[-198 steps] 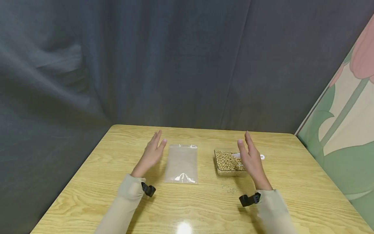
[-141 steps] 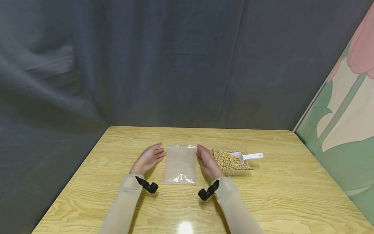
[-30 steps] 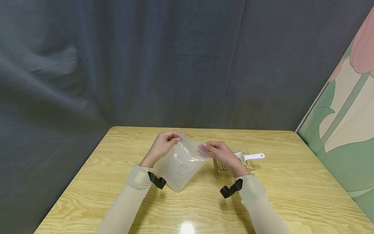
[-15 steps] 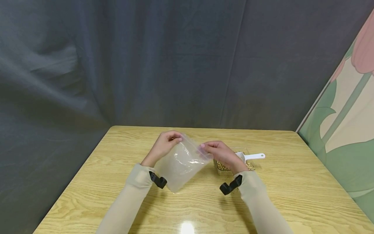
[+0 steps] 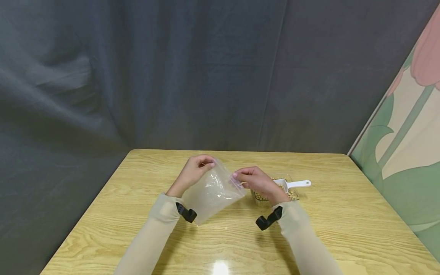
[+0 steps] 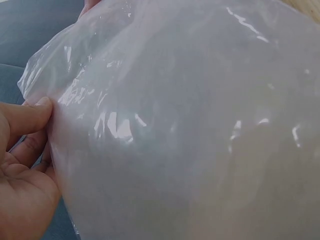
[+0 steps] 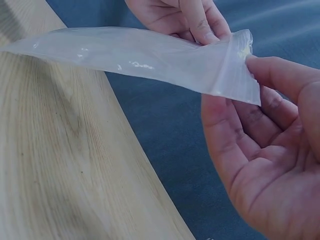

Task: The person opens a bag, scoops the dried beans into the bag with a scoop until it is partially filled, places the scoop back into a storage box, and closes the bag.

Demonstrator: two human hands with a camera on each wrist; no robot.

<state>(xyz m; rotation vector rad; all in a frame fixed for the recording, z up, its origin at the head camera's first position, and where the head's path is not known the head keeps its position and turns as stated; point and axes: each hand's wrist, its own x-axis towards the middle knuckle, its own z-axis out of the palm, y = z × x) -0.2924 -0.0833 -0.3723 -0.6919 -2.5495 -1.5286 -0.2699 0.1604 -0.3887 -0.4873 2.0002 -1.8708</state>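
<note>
A clear zip bag hangs tilted between both hands above the table, its zip strip running along the upper right edge. My left hand pinches the bag's upper left corner between thumb and fingers. In the left wrist view the bag fills most of the picture, with the left thumb on its edge. My right hand pinches the zip edge near the other corner. In the right wrist view the right thumb lies on the strip of the bag and the fingers are beneath it. The bag looks flat, with nothing seen inside.
Behind the right hand stands a clear rectangular container of soybeans, partly hidden. A white scoop lies in it, handle to the right. All this is on a wooden table, with a dark curtain behind.
Earlier the bag lay flat on the table between two open hands; now both hands hold it up. Over the last second the right hand has shifted slightly left along the zip edge.
</note>
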